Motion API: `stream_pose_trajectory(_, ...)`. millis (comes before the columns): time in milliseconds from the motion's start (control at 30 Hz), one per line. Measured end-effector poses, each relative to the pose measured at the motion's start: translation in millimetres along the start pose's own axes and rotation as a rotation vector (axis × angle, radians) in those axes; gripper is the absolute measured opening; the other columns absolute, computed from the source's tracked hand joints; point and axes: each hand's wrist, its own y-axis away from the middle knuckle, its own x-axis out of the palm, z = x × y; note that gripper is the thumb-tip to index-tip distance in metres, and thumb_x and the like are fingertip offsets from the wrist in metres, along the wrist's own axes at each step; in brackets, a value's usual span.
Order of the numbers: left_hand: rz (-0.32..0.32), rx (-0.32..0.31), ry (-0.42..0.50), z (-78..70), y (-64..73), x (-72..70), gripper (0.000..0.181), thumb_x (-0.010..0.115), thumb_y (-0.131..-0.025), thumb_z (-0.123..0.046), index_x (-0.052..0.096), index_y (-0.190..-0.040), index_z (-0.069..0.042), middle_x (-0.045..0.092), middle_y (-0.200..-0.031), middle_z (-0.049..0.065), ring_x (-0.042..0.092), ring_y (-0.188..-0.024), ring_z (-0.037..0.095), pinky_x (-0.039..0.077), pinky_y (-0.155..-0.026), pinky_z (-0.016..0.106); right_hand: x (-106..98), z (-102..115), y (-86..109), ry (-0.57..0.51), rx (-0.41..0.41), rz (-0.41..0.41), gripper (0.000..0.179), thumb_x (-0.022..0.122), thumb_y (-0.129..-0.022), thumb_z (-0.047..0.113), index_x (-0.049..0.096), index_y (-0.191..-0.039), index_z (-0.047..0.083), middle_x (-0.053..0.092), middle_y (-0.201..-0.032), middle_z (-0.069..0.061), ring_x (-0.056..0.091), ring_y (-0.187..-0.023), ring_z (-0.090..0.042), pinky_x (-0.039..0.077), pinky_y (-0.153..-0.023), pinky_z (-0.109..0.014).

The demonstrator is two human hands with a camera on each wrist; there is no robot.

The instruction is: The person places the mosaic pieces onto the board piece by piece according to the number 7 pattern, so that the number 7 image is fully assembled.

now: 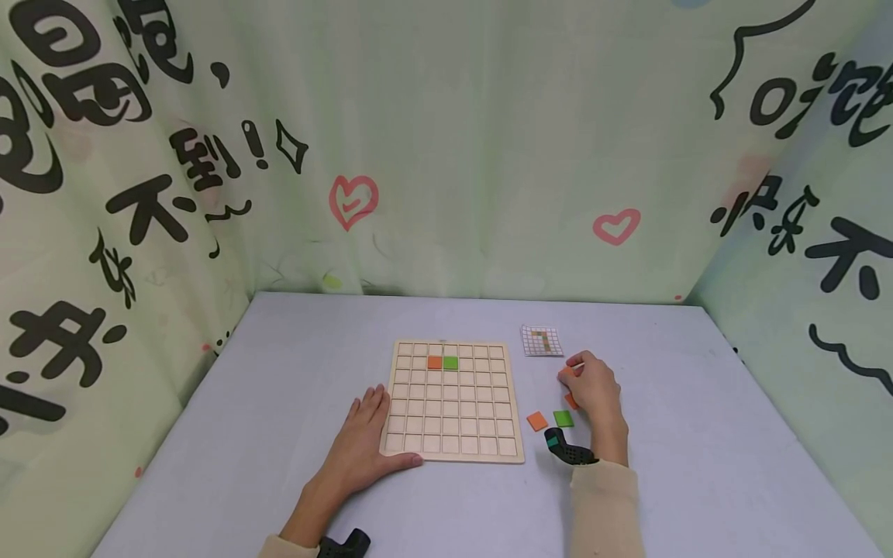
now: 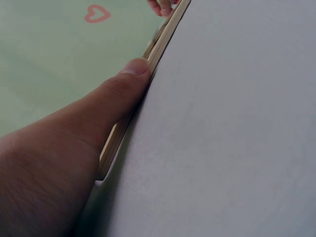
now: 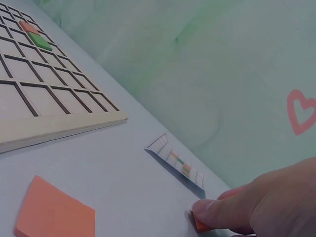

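Observation:
A wooden grid board (image 1: 446, 401) lies on the table, with an orange tile (image 1: 435, 363) and a green tile (image 1: 450, 363) side by side in its second row from the back. My left hand (image 1: 366, 442) rests at the board's near left corner, thumb along the front edge and fingers straight along the left side. To the right of the board, my right hand (image 1: 596, 385) pinches an orange square tile (image 3: 200, 223) between thumb and fingers. Close by on the table lie an orange tile (image 1: 537, 421), a green tile (image 1: 563, 418) and another orange tile (image 1: 571, 401) partly under the hand.
A small paper pattern card (image 1: 542, 341) with a coloured grid lies behind the right hand, its edges curling up. The white table (image 1: 314, 349) meets a printed curtain (image 1: 481, 155) at the back and sides. Dark straps (image 1: 568, 449) sit on the wrists.

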Motion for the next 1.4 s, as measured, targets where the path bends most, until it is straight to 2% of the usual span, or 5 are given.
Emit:
stream_pose_trajectory(333, -0.003, 0.005, 0.004, 0.5, 0.2, 0.0, 0.122, 0.073, -0.071, -0.073, 0.031, -0.155, 0.003, 0.026, -0.165, 0.019, 0.020, -0.156, 0.034, 0.017, -0.128, 0.051, 0.3, -0.1, 1.1, -0.016, 0.003, -0.002, 0.033, 0.064, -0.097, 0.019, 0.056, -0.122, -0.001, 0.062, -0.106, -0.022, 0.057, -0.083, -0.028, 0.046, -0.068, -0.037)
stream_pose_trajectory(733, 0.003, 0.000, 0.003, 1.3, -0.2, 0.3, 0.122, 0.073, -0.070, -0.074, 0.030, -0.155, 0.003, 0.025, -0.165, 0.019, 0.019, -0.156, 0.033, 0.016, -0.129, 0.050, 1.7, 0.4, 0.8, -0.017, 0.014, 0.003, 0.032, 0.061, -0.098, 0.022, 0.056, -0.121, 0.000, 0.062, -0.104, -0.021, 0.056, -0.078, -0.025, 0.043, -0.055, -0.025)
stream_pose_trajectory(1200, 0.000, -0.003, 0.000, 1.5, -0.9, 0.7, 0.123, 0.072, -0.070, -0.075, 0.030, -0.155, 0.002, 0.025, -0.165, 0.018, 0.019, -0.156, 0.032, 0.016, -0.129, 0.050, 4.3, 1.8, -0.8, -0.025, 0.033, 0.007, 0.031, 0.060, -0.099, 0.022, 0.056, -0.121, 0.001, 0.063, -0.105, -0.020, 0.057, -0.075, -0.023, 0.044, -0.053, -0.023)
stream_pose_trajectory(1300, -0.002, -0.001, -0.002, 1.5, -0.8, 0.8, 0.122, 0.072, -0.070, -0.075, 0.031, -0.155, 0.003, 0.026, -0.165, 0.018, 0.019, -0.156, 0.032, 0.017, -0.129, 0.050, 4.7, 1.5, -0.8, -0.029, 0.033, 0.011, 0.031, 0.060, -0.099, 0.022, 0.056, -0.121, 0.001, 0.063, -0.106, -0.020, 0.057, -0.076, -0.024, 0.048, -0.057, -0.027)
stream_pose_trajectory(1400, -0.001, 0.000, -0.003, 1.6, -0.5, 1.0, 0.122, 0.072, -0.070, -0.075, 0.031, -0.155, 0.003, 0.026, -0.165, 0.019, 0.019, -0.156, 0.032, 0.017, -0.129, 0.050, 4.7, 1.4, -0.8, -0.013, 0.006, -0.010, 0.030, 0.060, -0.099, 0.021, 0.057, -0.120, 0.000, 0.064, -0.103, -0.021, 0.058, -0.080, -0.027, 0.049, -0.080, -0.045)
